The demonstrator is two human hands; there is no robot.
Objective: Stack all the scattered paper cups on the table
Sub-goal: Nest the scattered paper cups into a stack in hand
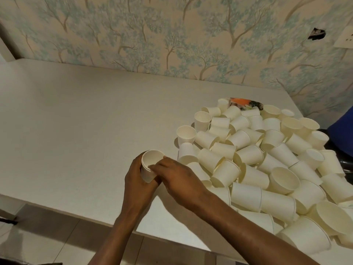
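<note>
A short stack of cream paper cups (150,162) stands mouth-up near the table's front edge. My left hand (137,178) grips its side from the left and below. My right hand (177,178) comes in from the right, its fingertips pinching the rim of the top cup. A large heap of loose paper cups (257,159) fills the right half of the table, most lying on their sides, some upright.
The white table (76,121) reaches left and back to a wallpapered wall. An orange and black packet (242,102) pokes out behind the heap. A blue object (342,131) sits past the table's right edge. Tiled floor shows below the front edge.
</note>
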